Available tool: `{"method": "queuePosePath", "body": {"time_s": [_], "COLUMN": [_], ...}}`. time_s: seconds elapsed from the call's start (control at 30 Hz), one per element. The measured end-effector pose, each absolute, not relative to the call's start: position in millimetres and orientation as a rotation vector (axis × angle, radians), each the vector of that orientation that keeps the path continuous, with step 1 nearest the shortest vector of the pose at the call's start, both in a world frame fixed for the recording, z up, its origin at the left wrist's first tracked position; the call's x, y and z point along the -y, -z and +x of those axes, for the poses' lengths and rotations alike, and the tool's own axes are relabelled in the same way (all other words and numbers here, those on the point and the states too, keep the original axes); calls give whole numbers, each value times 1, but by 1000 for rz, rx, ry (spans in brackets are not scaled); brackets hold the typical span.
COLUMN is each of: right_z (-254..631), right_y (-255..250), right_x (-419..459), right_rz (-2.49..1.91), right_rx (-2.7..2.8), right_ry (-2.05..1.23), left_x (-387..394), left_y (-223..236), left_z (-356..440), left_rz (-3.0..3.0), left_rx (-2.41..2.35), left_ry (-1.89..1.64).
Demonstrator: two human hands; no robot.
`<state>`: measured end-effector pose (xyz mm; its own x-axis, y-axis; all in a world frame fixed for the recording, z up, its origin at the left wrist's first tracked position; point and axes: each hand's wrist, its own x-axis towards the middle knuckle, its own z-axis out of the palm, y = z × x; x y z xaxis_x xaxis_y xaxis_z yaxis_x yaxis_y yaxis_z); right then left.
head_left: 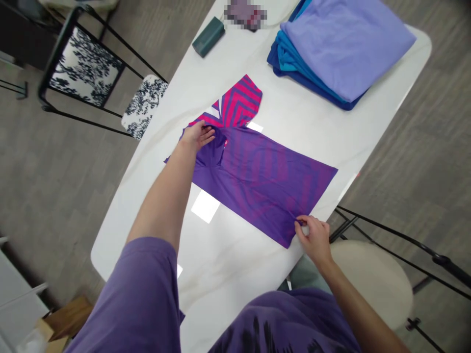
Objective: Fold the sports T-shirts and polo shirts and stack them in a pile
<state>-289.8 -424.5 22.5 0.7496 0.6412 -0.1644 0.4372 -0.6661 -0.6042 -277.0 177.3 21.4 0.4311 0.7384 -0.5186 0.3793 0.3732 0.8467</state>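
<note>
A purple short-sleeved T-shirt (253, 171) with pink stripes lies spread on the white table (235, 294), its hem toward the right. At the shoulder near the collar, my left hand (198, 135) pinches the fabric between thumb and forefinger, the other fingers loosely extended. My right hand (312, 235) grips the hem close to its near corner with thumb and fingertips, and a small crease runs from that spot. One striped sleeve (245, 100) points away from me. The other sleeve is partly hidden by my left forearm.
A stack of folded blue and lavender clothes (346, 44) sits at the table's far right. Beyond the shirt are a dark green case (209, 37) and a blurred-out phone-like item (245, 13). A patterned chair (86, 66) stands left, a cream stool-like seat (371, 279) right.
</note>
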Motion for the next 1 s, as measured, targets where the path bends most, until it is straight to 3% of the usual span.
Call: {"method": "queuePosePath", "body": {"time_s": [0.13,0.27,0.4,0.73,0.9,1.0], "right_z": [-285,-294,-308,-323,-331,-343], "right_y": [-21,-26,-17,-8,-20,-17], "right_x": [426,431,434,434,424,421], "right_rz": [-2451,-2472,-2390,-2488,-2336,-2291], "right_rx": [760,890,1098,1179,1363,1443], "right_ry": [-460,-406,-485,-458,-594,-670], "left_x": [-167,-133,-93,-107,-130,-139], "left_y": [-10,-15,-7,10,12,22], "left_z": [-267,-302,-339,-352,-406,-437], "left_rz": [1313,1937,2332,2327,2358,2308], "left_rx": [-1198,-1189,-1157,-968,-1270,-1382], "left_ry": [-375,-556,-345,-297,-554,-411]}}
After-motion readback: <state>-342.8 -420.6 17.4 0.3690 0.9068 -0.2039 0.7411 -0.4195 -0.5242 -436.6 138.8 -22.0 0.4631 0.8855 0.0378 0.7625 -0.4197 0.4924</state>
